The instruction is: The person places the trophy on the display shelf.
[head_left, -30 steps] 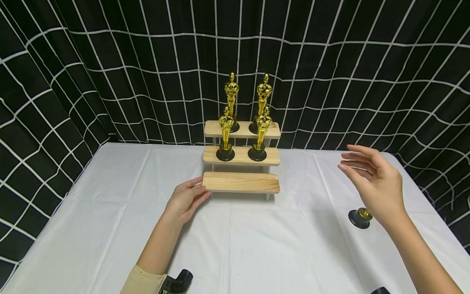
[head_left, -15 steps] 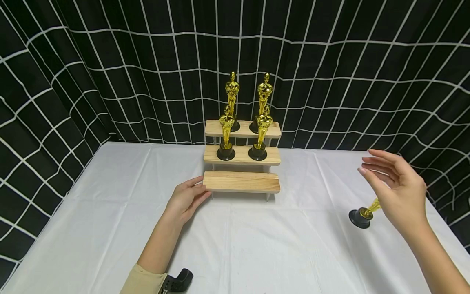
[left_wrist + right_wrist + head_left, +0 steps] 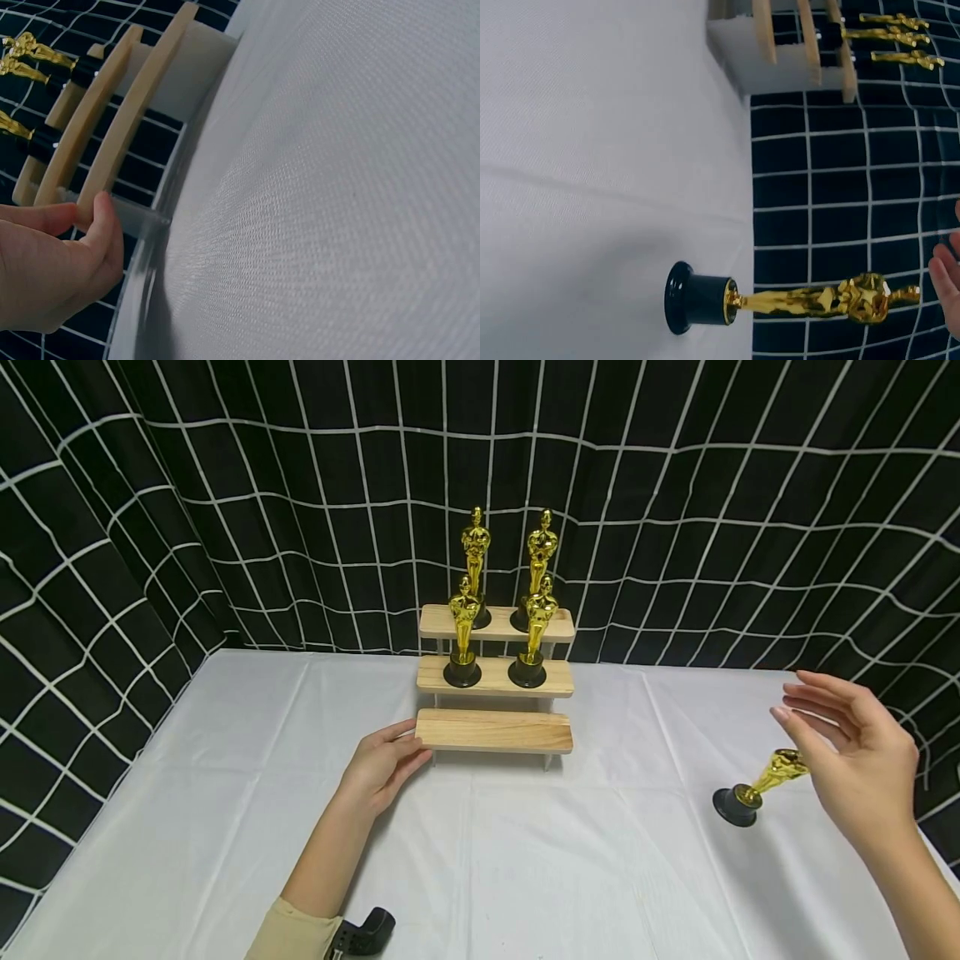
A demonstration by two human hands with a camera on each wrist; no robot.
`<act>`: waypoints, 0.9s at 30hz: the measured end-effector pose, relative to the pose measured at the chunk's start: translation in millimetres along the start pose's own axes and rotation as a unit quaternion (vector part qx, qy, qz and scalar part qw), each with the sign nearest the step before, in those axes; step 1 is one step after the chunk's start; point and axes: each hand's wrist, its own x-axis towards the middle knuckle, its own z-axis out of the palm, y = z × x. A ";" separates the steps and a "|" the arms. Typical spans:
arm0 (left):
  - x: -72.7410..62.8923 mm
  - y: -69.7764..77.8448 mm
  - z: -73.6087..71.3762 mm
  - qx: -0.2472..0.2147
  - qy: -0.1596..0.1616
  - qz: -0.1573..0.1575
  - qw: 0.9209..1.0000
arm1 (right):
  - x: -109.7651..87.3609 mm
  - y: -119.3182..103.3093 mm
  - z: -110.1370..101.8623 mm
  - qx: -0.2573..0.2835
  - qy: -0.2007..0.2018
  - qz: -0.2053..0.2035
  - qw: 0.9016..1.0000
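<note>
A three-tier wooden display stand (image 3: 493,732) stands mid-table. My left hand (image 3: 378,768) pinches the left end of its lowest board, thumb and fingers around the edge (image 3: 86,217). The lowest tier is bare. Two gold statuette trophies on black bases stand on the middle tier, one on the left (image 3: 463,627) and one on the right (image 3: 536,622); two more are on the top tier, their bases partly hidden. At the right another statuette trophy (image 3: 802,301) stands upright on the cloth. Beside its upper part is my right hand (image 3: 855,760), fingers loosely curved and holding nothing.
A white cloth (image 3: 585,860) covers the table. Black fabric with a white grid (image 3: 315,527) hangs behind and along both sides. A black device (image 3: 363,935) is strapped at the left wrist, by a beige sleeve (image 3: 292,931).
My right hand has moved rightward and slightly down, uncovering more of the lone statuette trophy. The left hand keeps its hold on the stand.
</note>
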 end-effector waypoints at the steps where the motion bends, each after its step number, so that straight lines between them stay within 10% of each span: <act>1: -0.1 0.0 0.0 0.001 0.000 0.000 1.000 | -0.3 1.3 -1.2 -0.005 0.001 0.001 1.000; 27: -0.7 -0.1 0.8 0.006 0.005 -0.003 1.000 | -28.9 36.3 -8.3 -0.049 -0.011 0.107 0.993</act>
